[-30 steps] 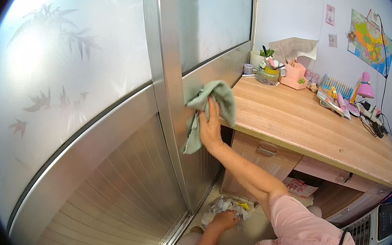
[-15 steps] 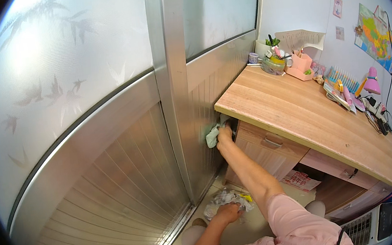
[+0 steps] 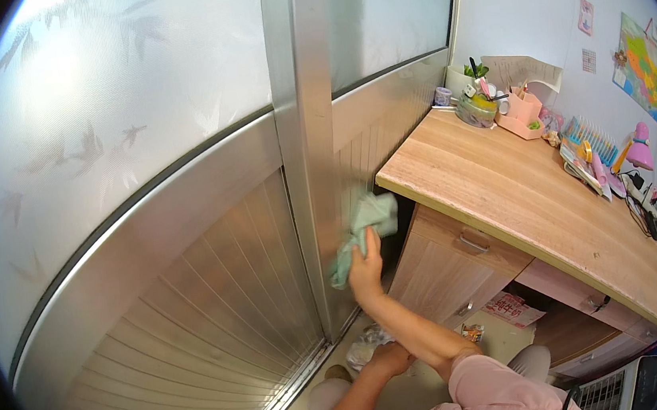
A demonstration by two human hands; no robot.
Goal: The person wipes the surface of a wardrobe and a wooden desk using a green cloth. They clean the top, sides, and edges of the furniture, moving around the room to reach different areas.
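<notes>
My right hand (image 3: pixel 366 269) grips a pale green cloth (image 3: pixel 373 213), its ends hanging out on both sides of the fingers. The cloth is partly smeared by motion and lies close to the ribbed lower panel of the metal partition (image 3: pixel 323 165), by the dark gap beside the desk (image 3: pixel 501 171). Whether it touches the panel I cannot tell. Lower down, my left hand (image 3: pixel 393 358) is closed at a crumpled clear plastic bag (image 3: pixel 364 348) near the floor. My right forearm crosses in front and hides part of the bag and the left fingertips.
Drawers (image 3: pixel 461 243) front the desk. On its top stand a glass jar (image 3: pixel 476 111), a pink organizer (image 3: pixel 523 114), a pink lamp (image 3: pixel 639 147) and cables. A small packet (image 3: pixel 473 334) lies on the floor beside a red-printed sheet (image 3: pixel 513 310). A heater-like grille (image 3: pixel 605 396) stands at lower right.
My right hand has drawn the cloth out from the gap beside the desk, toward me, and the cloth has spread wider. My left hand stays low by the bag. The view has shifted slightly.
</notes>
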